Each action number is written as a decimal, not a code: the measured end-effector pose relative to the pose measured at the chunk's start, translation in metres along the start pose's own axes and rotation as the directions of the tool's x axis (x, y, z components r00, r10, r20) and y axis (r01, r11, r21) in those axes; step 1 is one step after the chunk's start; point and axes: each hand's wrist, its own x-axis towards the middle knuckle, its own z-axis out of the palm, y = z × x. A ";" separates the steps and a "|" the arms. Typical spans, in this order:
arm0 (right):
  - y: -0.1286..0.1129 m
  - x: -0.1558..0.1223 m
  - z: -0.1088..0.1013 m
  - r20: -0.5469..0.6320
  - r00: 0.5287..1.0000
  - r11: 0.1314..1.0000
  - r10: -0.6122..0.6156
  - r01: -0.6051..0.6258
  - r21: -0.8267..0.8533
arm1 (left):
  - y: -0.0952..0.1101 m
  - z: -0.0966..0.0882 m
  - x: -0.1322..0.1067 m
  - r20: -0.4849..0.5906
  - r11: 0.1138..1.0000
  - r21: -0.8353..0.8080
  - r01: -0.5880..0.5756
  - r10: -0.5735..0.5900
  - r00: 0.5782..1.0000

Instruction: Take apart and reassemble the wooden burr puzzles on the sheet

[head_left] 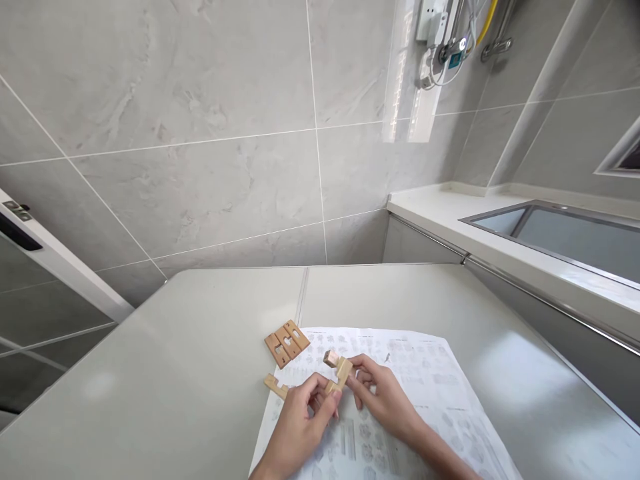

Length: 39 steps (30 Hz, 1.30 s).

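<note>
My left hand [300, 417] and my right hand [383, 397] meet over a printed instruction sheet [430, 393] on a pale grey tabletop [165, 373]. Together they pinch a small assembly of notched wooden puzzle pieces [337, 371], held just above the paper. The fingers of both hands are curled round it. Three more notched wooden pieces [287, 342] lie side by side at the sheet's top left corner. A single wooden piece [275, 385] rests at the sheet's left edge, close to my left hand.
A grey tiled wall [200, 133] rises behind the table. To the right runs a white counter [500, 247] with a steel sink [575, 233]. A power strip and cables [440, 40] hang on the wall above. A dark glass door [35, 293] stands at the left.
</note>
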 end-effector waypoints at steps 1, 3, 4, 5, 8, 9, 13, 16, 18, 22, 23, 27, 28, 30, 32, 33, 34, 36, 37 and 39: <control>0.002 -0.001 0.000 -0.025 1.000 0.997 -0.006 0.004 -0.082 | 0.000 0.002 -0.004 0.004 1.000 0.017 -0.006 0.006 1.000; 0.005 -0.002 0.000 -0.044 0.998 0.974 -0.037 0.026 -0.226 | -0.002 0.007 -0.011 0.004 0.995 0.095 -0.017 0.017 1.000; 0.006 -0.002 -0.001 -0.042 0.998 0.958 -0.056 0.042 -0.284 | -0.004 0.008 -0.016 -0.018 0.988 0.156 -0.019 0.022 1.000; 0.007 -0.003 -0.001 -0.036 0.996 0.941 -0.077 0.060 -0.334 | -0.008 0.008 -0.020 -0.058 0.974 0.224 -0.020 0.034 0.998; 0.005 -0.004 -0.001 -0.012 0.988 0.887 -0.156 0.135 -0.442 | -0.025 -0.002 -0.036 -0.250 0.915 0.403 0.019 0.090 0.964; 0.004 -0.004 -0.001 -0.005 0.983 0.871 -0.181 0.158 -0.465 | -0.032 -0.009 -0.042 -0.328 0.891 0.452 0.049 0.115 0.938; -0.005 -0.003 0.002 -0.018 0.979 0.850 -0.201 0.165 -0.501 | -0.056 -0.042 -0.067 -0.503 0.789 0.571 0.228 0.117 0.856; -0.014 0.003 0.010 -0.019 0.986 0.847 -0.165 0.132 -0.515 | -0.065 -0.060 -0.077 -0.567 0.713 0.596 0.371 0.046 0.823; -0.021 0.010 0.021 0.011 0.993 0.833 -0.120 0.107 -0.543 | -0.068 -0.064 -0.076 -0.581 0.668 0.610 0.426 0.011 0.814; -0.030 0.024 0.051 0.047 0.996 0.792 -0.069 0.084 -0.605 | -0.068 -0.059 -0.068 -0.566 0.631 0.636 0.443 -0.008 0.824; -0.031 0.027 0.058 0.048 0.997 0.785 -0.066 0.081 -0.614 | -0.068 -0.057 -0.067 -0.557 0.635 0.640 0.432 -0.003 0.831; -0.034 0.036 0.080 0.072 0.996 0.773 -0.057 0.090 -0.628 | -0.066 -0.052 -0.065 -0.479 0.706 0.638 0.307 0.052 0.876; -0.035 0.036 0.082 0.087 0.994 0.775 -0.060 0.101 -0.623 | -0.066 -0.053 -0.066 -0.454 0.730 0.630 0.267 0.067 0.888; -0.037 0.033 0.080 0.124 0.990 0.786 -0.071 0.132 -0.604 | -0.066 -0.055 -0.069 -0.420 0.773 0.601 0.204 0.088 0.903; -0.038 0.023 0.071 0.157 0.984 0.808 -0.083 0.159 -0.567 | -0.068 -0.058 -0.072 -0.406 0.807 0.567 0.166 0.099 0.908; -0.038 0.016 0.064 0.170 0.981 0.840 -0.094 0.170 -0.516 | -0.069 -0.060 -0.074 -0.406 0.819 0.552 0.154 0.103 0.908; -0.037 0.007 0.056 0.170 0.980 0.870 -0.102 0.170 -0.463 | -0.071 -0.062 -0.076 -0.405 0.829 0.540 0.146 0.104 0.908; -0.029 -0.015 0.040 0.153 0.984 0.910 -0.091 0.144 -0.389 | -0.076 -0.065 -0.079 -0.410 0.840 0.521 0.149 0.093 0.907; -0.024 -0.028 0.032 0.146 0.987 0.923 -0.064 0.115 -0.367 | -0.078 -0.067 -0.080 -0.414 0.843 0.514 0.158 0.082 0.906; -0.011 -0.054 0.016 0.137 0.990 0.944 -0.029 0.072 -0.322 | -0.082 -0.069 -0.081 -0.430 0.847 0.502 0.172 0.072 0.900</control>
